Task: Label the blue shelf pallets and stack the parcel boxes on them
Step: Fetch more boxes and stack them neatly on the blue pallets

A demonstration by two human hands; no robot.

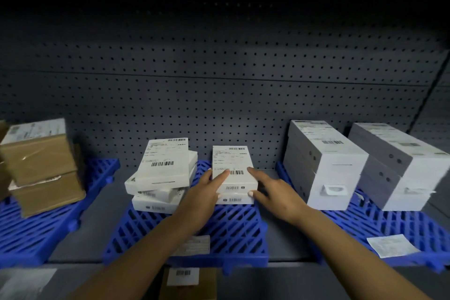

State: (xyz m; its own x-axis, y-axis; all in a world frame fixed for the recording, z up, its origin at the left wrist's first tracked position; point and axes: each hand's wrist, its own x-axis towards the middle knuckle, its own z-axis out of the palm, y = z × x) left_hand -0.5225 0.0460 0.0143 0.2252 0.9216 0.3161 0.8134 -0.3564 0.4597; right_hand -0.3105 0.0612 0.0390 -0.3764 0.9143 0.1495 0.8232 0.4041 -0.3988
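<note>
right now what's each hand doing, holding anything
Left hand: open, straight fingers pressing the small white box on the middle stack.
Right hand: open, fingers touching the same box's right side.

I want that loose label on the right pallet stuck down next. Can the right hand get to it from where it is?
Probably yes. The right hand only touches the small white box, and the loose label lies on the right pallet with nothing between.
</note>
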